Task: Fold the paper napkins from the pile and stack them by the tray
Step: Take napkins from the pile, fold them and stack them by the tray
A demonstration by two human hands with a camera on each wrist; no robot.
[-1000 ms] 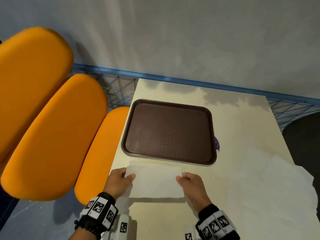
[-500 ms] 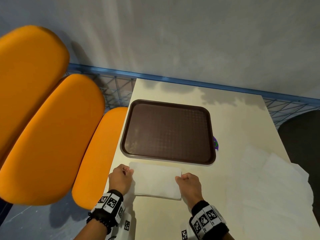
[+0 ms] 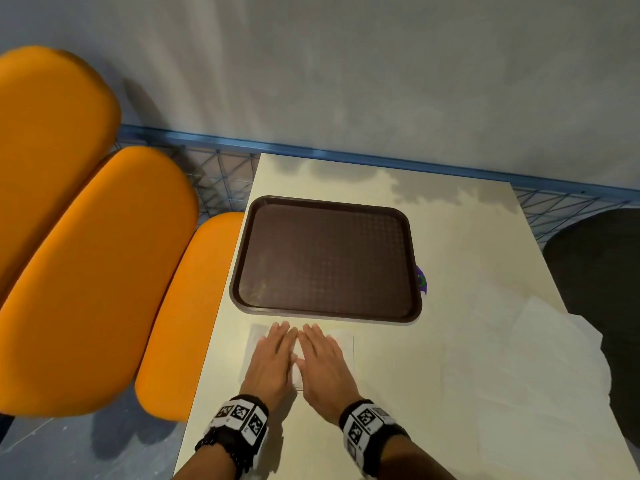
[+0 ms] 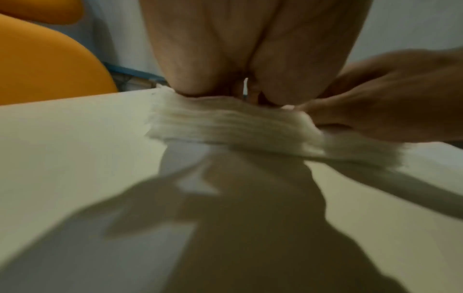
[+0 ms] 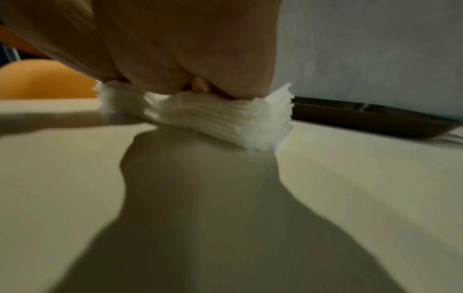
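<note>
Step in hand, as judged: pressing flat a folded napkin on top of the stack (image 3: 343, 344), which sits on the worktop (image 3: 433, 393) just in front of the tray (image 3: 325, 259), near its front-left corner. The wrist views show the stack as many thin layers.

Left hand (image 3: 273, 358) and right hand (image 3: 323, 362) lie palm down, side by side on the stack, fingers straight and pointing toward the tray, neither pinching anything. The inner edges of the two hands are almost touching. Stack edges show left of the left hand and right of the right hand.

The pile (image 3: 540, 362) of unfolded napkins lies right of the tray's front-right corner, reaching the worktop edge. Tray is bare.

Next move, as judged: lift both hands off without dragging the top layer, then reach right of the tray to the pile for one sheet. Thin paper is likely to cling or slide, so a straight lift is called for.

Change from earlier frames: then each hand was curled at one short end of the napkin, left and right, holding its edges. Now both are flat on its middle. The napkin lies in much the same place by the tray's front rim.
</note>
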